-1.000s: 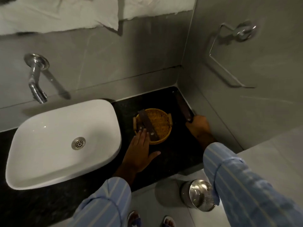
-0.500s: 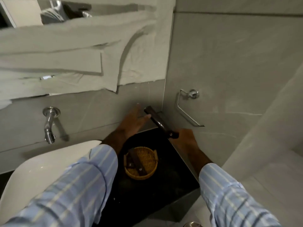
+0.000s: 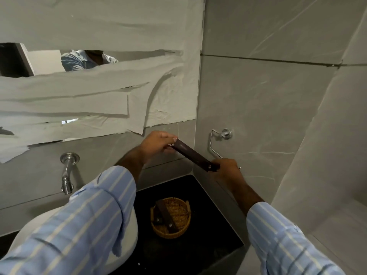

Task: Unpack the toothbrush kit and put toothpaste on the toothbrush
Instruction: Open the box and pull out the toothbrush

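A long, dark brown toothbrush kit box is held up in front of the wall corner, slanting down to the right. My right hand grips its lower end. My left hand pinches its upper end with fingertips. Below, a round wicker basket sits on the black counter with two more dark brown boxes lying in it. The box in my hands is closed; its contents are hidden.
A white basin lies under my left sleeve. A chrome tap juts from the grey wall at left. A chrome ring holder hangs on the right wall. Paper strips cover the mirror above.
My right hand lifted the box from the counter up to chest height. My left hand left the basket, rose, and took hold of the box's upper end. The view tilted upward.
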`<state>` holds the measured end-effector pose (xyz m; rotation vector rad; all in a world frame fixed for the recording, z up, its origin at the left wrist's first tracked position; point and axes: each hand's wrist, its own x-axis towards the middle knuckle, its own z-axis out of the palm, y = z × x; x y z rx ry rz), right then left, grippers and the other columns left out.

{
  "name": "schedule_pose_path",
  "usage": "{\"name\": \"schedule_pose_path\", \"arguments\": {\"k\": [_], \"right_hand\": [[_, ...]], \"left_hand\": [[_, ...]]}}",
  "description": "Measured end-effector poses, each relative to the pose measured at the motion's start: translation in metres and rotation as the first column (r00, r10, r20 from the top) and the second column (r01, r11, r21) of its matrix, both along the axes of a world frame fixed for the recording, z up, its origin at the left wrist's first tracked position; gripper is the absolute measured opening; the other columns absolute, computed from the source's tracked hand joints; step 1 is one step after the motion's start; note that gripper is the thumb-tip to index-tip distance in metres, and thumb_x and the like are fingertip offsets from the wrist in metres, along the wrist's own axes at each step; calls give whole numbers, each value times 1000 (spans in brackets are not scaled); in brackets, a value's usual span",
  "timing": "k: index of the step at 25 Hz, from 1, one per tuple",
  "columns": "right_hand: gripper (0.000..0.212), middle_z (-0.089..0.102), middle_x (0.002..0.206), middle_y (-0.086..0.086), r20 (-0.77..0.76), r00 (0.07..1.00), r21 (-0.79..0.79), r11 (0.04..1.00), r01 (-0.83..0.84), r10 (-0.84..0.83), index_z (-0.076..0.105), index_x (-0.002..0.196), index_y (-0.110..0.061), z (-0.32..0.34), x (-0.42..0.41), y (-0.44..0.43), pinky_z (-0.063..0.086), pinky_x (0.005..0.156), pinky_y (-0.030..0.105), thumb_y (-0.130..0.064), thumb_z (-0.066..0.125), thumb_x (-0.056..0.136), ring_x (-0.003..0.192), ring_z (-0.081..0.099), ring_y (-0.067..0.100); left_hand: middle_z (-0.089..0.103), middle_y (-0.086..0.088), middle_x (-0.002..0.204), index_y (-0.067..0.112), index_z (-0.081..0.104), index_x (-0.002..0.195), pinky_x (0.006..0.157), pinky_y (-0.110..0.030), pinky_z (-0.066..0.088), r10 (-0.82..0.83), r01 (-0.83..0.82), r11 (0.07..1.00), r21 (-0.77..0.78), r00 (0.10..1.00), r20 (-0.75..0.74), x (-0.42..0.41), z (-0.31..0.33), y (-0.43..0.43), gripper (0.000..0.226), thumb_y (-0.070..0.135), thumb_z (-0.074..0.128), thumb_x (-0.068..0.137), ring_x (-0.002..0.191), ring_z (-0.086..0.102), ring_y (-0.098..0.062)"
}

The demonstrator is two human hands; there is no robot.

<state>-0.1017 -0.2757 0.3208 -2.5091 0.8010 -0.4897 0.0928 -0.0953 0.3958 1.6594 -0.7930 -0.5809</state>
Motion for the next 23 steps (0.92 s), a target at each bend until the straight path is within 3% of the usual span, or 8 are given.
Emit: {"name": "schedule_pose_path", "arguments": {"k": [4,9,14,18,19,21,22,23], "right_hand": [[13,63,69,-3,37,999,-43,999,6,-4,75,86,-20,7,-2,0,40,61,20,-24,70,75,71,61,17],[22,73,83,4,27,999,-10,1000,-25,25,78,95,-20,10,2,0,48,70,26,-26,70,75,80,67,21],[30,76,93,6,-28,999,-7,999,-38,38,78,103,-20,5,14,-5,55,84,33,-28,72,75,91,70,24],[44,74,104,8,44,994,211,974,84,-96,73,109,-11,-8,27,-5,55,81,33,-33,80,71,90,68,21],[53,72,110,11,89,984,453,886,95,-151,70,112,-7,-11,31,-1,56,76,32,-36,83,69,84,68,20],[58,67,119,24,241,933,933,331,-145,-269,63,117,0,-13,44,14,61,69,34,-32,83,74,76,73,25],[51,65,116,31,297,886,954,60,-295,-357,60,117,3,-11,51,22,63,67,38,-26,80,79,76,74,33],[42,67,107,34,330,840,910,-92,-404,-431,58,114,5,-9,59,27,64,67,42,-21,74,85,77,74,38]], "left_hand": [[69,-26,116,-6,66,120,73,-23,63,-25,26,999,29,999,-21,-3,10,2,28,2,58,94,96,72,-29],[70,-14,99,7,71,104,69,-22,63,27,-58,987,148,977,210,-3,12,-1,20,2,61,87,85,73,-21],[72,-13,99,12,73,90,85,-47,61,56,-117,980,159,938,342,1,4,-4,12,14,62,87,96,71,-30],[76,-17,95,8,78,86,82,-46,62,146,-153,986,71,984,99,5,-3,-2,15,21,80,79,90,76,-31],[76,-20,95,5,78,86,82,-47,62,190,-191,981,24,981,44,6,-5,-2,15,19,80,80,91,76,-32],[74,-26,98,-1,76,89,84,-48,61,227,-228,973,-39,973,-41,6,-12,-1,18,15,78,82,95,74,-38],[73,-28,99,-3,75,89,86,-50,60,210,-214,975,-59,975,-74,4,-14,0,18,14,76,83,95,73,-40],[72,-29,97,-3,74,89,88,-50,60,176,-185,980,-80,979,-104,1,-16,1,17,13,74,85,93,73,-40]]}}
